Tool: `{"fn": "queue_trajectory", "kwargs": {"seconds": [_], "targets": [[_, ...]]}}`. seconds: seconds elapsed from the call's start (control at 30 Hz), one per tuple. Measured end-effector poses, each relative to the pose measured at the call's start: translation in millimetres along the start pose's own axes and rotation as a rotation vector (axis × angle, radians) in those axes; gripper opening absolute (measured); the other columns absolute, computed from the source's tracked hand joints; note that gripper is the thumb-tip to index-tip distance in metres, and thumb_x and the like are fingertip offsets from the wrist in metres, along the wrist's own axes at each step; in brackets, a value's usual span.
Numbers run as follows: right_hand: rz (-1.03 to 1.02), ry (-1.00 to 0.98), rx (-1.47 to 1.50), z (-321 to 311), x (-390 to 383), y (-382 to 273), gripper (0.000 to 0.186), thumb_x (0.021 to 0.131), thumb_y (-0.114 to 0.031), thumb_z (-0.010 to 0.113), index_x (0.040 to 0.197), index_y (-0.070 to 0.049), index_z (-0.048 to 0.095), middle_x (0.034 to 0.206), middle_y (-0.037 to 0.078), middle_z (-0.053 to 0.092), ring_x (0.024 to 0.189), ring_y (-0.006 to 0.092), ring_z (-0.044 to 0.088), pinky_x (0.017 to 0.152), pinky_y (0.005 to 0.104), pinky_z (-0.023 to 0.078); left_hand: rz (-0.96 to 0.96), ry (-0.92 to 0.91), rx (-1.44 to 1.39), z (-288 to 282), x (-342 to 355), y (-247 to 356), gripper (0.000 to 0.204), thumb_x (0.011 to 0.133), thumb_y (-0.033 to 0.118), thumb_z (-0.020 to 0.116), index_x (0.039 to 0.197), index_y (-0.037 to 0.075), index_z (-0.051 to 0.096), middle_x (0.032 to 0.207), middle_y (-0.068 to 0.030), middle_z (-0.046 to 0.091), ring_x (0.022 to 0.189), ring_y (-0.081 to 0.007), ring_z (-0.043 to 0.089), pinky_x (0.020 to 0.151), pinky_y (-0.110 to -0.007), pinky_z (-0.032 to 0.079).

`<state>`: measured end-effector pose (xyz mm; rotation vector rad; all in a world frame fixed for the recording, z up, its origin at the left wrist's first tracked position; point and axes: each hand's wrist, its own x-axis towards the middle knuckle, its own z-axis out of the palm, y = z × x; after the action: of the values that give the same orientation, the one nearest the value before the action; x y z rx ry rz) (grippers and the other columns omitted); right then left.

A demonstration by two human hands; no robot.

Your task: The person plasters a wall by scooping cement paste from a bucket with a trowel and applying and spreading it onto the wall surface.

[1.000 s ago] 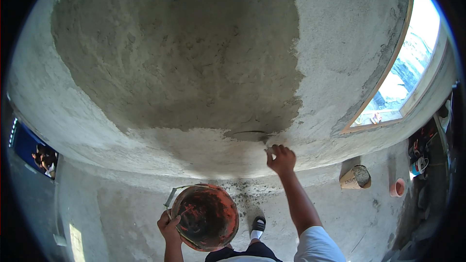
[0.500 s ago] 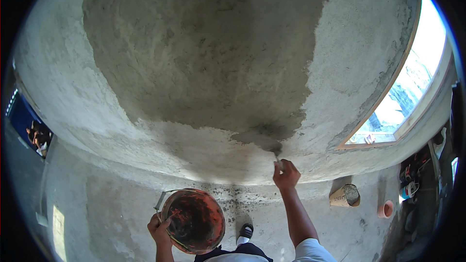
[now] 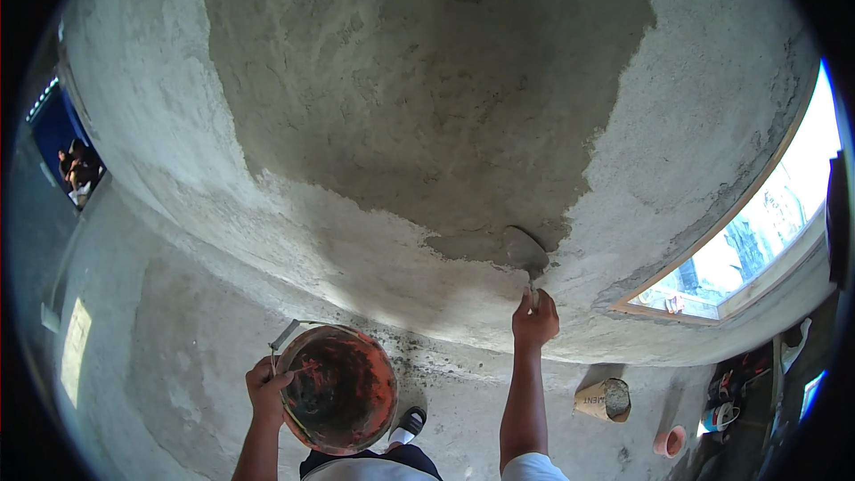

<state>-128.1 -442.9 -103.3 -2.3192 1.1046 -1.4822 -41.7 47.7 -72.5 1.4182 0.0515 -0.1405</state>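
Note:
My right hand (image 3: 535, 319) is closed around the handle of a trowel (image 3: 525, 250), whose rounded blade lies against the wall at the lower edge of a dark patch of wet plaster (image 3: 419, 98). Pale, dry wall (image 3: 356, 254) surrounds that patch below and at both sides. At the lower left, my left hand (image 3: 267, 389) grips the rim of a round reddish bucket (image 3: 338, 389), fingers at its side by the handle. Dark mortar residue coats the inside of the bucket, which is tilted toward me.
An opened paper cement bag (image 3: 603, 399) and a small pinkish pot (image 3: 670, 442) stand on the floor to the right, near a white-and-blue pail (image 3: 720, 416). A framed window opening (image 3: 739, 249) is at right. At far left, a person (image 3: 78, 169) sits by a doorway.
The trowel has shifted slightly, its blade now showing broader against the plaster. My view has turned, so the wall patch sits further right and the bucket further left.

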Motion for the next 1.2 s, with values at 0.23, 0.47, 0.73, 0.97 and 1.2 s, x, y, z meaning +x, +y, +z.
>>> {"fn": "queue_trajectory", "kwargs": {"seconds": [0.23, 0.47, 0.73, 0.97, 1.2], "targets": [[-0.201, -0.105, 0.148, 15.1, -31.3, -33.6, 0.019, 0.087, -0.029, 0.077, 0.092, -0.011, 0.074, 0.080, 0.009, 0.071, 0.066, 0.0315, 0.070, 0.058, 0.0404, 0.056, 0.041, -0.063, -0.054, 14.9, -0.3, -23.6, 0.006, 0.068, -0.003, 0.071, 0.072, -0.007, 0.067, 0.098, -0.0134, 0.069, 0.088, -0.0208, 0.066, 0.078, -0.035, 0.050], [-0.302, -0.058, -0.092, 11.4, 15.2, -28.9, 0.021, 0.086, -0.034, 0.077, 0.090, -0.015, 0.073, 0.076, 0.006, 0.068, 0.067, 0.0290, 0.069, 0.058, 0.0406, 0.054, 0.118, -0.115, -0.008, 28.4, 2.0, -37.5, 0.019, 0.071, 0.000, 0.070, 0.088, -0.009, 0.071, 0.097, -0.0119, 0.070, 0.083, -0.0203, 0.068, 0.078, -0.034, 0.053], [-0.244, -0.177, 0.061, -13.8, -10.3, -45.7, 0.021, 0.086, -0.032, 0.076, 0.090, -0.012, 0.072, 0.080, 0.009, 0.071, 0.070, 0.0310, 0.071, 0.059, 0.0419, 0.055, -0.028, -0.069, -0.233, 34.9, 2.5, -33.8, 0.011, 0.070, -0.001, 0.071, 0.080, -0.005, 0.070, 0.094, -0.0121, 0.069, 0.085, -0.0181, 0.065, 0.078, -0.032, 0.050], [-0.453, -0.366, -0.196, 26.6, 7.3, -44.2, 0.027, 0.085, -0.040, 0.075, 0.092, -0.014, 0.075, 0.080, 0.009, 0.071, 0.073, 0.0300, 0.070, 0.066, 0.0452, 0.055, 0.115, -0.117, -0.197, 18.6, 22.6, -64.3, 0.019, 0.069, -0.002, 0.071, 0.088, -0.005, 0.070, 0.095, -0.0097, 0.069, 0.086, -0.0167, 0.064, 0.081, -0.034, 0.049], [-0.557, -0.054, -0.322, -46.2, 95.5, -77.9, 0.027, 0.085, -0.038, 0.076, 0.097, -0.014, 0.073, 0.080, 0.005, 0.069, 0.069, 0.0273, 0.068, 0.061, 0.0433, 0.054, 0.027, -0.094, -0.204, 16.7, 41.8, -46.9, 0.021, 0.071, -0.002, 0.071, 0.092, -0.006, 0.071, 0.101, -0.0086, 0.070, 0.088, -0.0163, 0.064, 0.086, -0.033, 0.048]]}}
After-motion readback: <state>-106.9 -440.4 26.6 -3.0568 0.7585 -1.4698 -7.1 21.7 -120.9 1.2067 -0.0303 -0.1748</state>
